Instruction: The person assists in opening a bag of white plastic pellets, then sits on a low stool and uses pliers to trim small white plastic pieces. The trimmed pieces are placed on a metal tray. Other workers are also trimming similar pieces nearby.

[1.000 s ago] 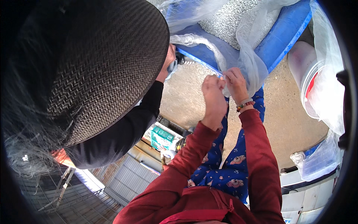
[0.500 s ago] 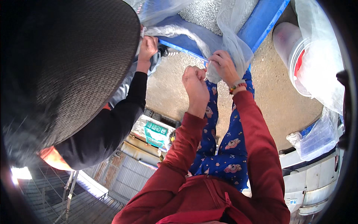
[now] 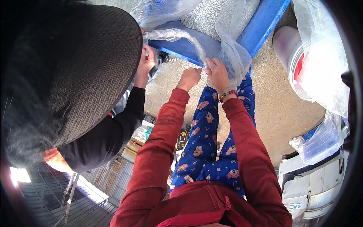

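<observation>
A sheer white mesh net (image 3: 232, 53) drapes over the edge of a blue frame (image 3: 181, 47), its border gathered into a thick roll (image 3: 176, 34). My right hand (image 3: 218, 75) is closed on the net at the frame's near corner. Just left of it, my left hand (image 3: 190, 78) is closed in a pinch by the end of the gathered roll; what its fingers hold is too small to make out. Beyond the frame's edge lies a mass of small silvery-white slender pieces (image 3: 202, 18). At the left, a co-worker's hand (image 3: 145, 64) is at the roll's other end.
The co-worker's woven dark hat (image 3: 102, 72) fills much of the left side. To the right lies a pale bucket (image 3: 289, 45) with something red inside, partly covered by more sheer net (image 3: 325, 56). A white vehicle (image 3: 314, 185) stands lower right on concrete ground (image 3: 272, 117).
My left hand has turned and moved slightly left, its fingers now pointing towards the roll. My right hand has shifted a little left and down, still on the net.
</observation>
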{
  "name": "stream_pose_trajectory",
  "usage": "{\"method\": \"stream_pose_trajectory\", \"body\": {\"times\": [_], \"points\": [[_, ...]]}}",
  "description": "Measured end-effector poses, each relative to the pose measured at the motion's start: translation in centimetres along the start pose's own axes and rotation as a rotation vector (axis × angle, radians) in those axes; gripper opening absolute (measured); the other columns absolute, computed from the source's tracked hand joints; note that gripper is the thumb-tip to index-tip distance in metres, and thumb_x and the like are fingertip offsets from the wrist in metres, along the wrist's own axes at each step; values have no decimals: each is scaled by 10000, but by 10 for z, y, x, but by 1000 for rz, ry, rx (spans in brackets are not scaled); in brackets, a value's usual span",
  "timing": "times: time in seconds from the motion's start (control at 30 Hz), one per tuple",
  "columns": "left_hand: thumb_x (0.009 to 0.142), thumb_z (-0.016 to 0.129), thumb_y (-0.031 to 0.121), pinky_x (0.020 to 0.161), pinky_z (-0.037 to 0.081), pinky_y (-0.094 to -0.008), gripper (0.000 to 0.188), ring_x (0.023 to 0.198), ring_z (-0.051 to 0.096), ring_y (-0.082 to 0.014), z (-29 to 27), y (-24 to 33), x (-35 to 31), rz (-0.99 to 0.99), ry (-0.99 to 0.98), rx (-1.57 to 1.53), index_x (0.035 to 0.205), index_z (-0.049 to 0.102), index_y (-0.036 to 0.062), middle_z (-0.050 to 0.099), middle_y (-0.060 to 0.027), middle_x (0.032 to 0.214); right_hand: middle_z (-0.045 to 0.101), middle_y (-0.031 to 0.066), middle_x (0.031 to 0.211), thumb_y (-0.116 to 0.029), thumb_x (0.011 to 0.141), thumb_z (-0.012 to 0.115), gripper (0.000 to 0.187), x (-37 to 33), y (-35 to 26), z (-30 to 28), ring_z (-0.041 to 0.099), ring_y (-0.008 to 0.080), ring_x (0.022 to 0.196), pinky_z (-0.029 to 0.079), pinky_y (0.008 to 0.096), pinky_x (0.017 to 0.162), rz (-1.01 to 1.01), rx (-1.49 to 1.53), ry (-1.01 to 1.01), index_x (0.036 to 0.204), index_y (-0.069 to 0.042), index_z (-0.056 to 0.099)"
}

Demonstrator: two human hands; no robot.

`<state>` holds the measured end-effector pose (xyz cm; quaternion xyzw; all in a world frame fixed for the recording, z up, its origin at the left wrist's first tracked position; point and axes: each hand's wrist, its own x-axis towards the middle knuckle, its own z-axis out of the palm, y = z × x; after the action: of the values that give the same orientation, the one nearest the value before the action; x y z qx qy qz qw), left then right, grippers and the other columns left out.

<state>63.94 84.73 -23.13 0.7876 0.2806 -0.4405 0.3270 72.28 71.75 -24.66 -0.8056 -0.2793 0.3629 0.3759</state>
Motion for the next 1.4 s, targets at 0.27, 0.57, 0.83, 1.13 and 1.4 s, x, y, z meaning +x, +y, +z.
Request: {"method": "stream_pose_trajectory", "body": {"times": [0.27, 0.57, 0.83, 1.13, 1.4], "points": [[855, 552, 328, 584, 396, -262, 304, 614, 440, -92, -3, 31, -24, -331, 27, -1058, 740, 569, 47, 481, -6, 686, 500, 85, 815, 4, 752, 585, 152, 0, 25, -9, 519, 278, 806, 447, 361, 721, -260, 245, -12, 897, -41, 602], [824, 502, 146, 451, 372, -269, 234, 483, 414, -98, 16, 76, -26, -396, 373, -1187, 634, 528, 14, 460, -29, 589, 492, 68, 760, -25, 734, 555, 107, 19, 43, -15, 524, 259, 783, 442, 345, 673, -364, 323, -217, 818, -83, 589], [884, 515, 277, 603, 402, -280, 302, 635, 480, -128, 13, 74, -44, -309, 276, -1129, 784, 609, 8, 523, -54, 706, 517, 73, 869, -25, 701, 604, 174, -6, 19, -19, 524, 257, 858, 452, 333, 736, -227, 210, -28, 869, -63, 585], [821, 622, 153, 742, 453, -278, 325, 926, 530, -128, -47, 50, -74, -169, -51, -884, 1136, 602, 75, 571, -60, 1077, 643, 98, 928, -152, 915, 498, 236, -10, 19, -20, 617, 158, 824, 498, 262, 750, 607, 1106, 85, 1043, 26, 586], [795, 606, 125, 878, 359, -359, 237, 991, 494, -218, -36, 51, 13, 364, 346, -10, 1026, 656, 128, 612, -23, 1050, 640, 131, 907, -160, 928, 485, 249, -10, 20, -22, 628, 164, 795, 518, 253, 723, 655, 1299, 255, 1008, 61, 570]]}}
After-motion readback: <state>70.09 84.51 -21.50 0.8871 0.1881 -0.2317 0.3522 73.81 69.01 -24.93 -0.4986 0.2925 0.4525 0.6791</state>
